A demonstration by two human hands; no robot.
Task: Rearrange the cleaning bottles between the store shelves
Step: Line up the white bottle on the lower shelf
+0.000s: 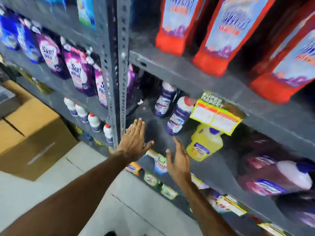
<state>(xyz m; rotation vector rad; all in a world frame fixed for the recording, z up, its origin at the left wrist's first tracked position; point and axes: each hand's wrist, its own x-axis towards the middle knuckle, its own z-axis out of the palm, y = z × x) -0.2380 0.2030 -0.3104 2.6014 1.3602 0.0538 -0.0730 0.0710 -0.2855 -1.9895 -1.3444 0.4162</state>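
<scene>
So both hands are open and empty, and the nearer purple bottle (178, 116) stands upright-ish at 12 o'clock from the right hand (179, 162), closer than the left hand (134, 142).

Both arms outstretched — left grip (134, 142), right grip (178, 160) empty, spread.

Motion blur smears the labels on the red boxes (221, 31), whose tops the upper edge cuts off, and a hanging price tag (216, 114) hides the yellow bottle's (204, 143) top.
</scene>
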